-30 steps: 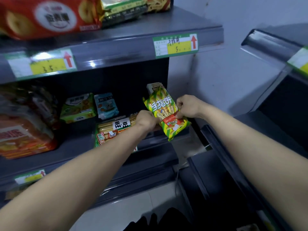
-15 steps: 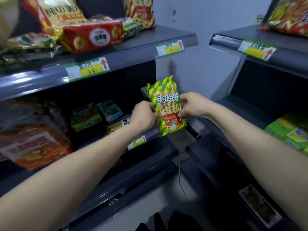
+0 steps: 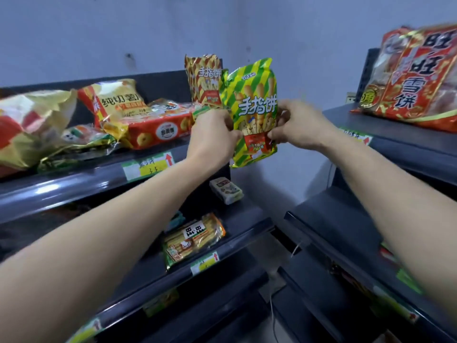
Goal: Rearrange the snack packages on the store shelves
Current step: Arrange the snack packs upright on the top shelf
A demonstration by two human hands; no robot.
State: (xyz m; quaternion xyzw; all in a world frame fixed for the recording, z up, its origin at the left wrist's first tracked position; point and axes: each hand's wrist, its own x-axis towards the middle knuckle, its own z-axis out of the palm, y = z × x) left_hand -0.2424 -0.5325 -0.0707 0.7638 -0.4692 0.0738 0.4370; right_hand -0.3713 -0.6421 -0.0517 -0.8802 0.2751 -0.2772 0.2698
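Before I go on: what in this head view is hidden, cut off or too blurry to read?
Head view, red-striped bag: its lower part is hidden by the left hand and the green-striped bag.
Head view, large red bag: cut off by the right edge, its left part motion-blurred.
Head view, price tag: handwriting too small and smeared to read.
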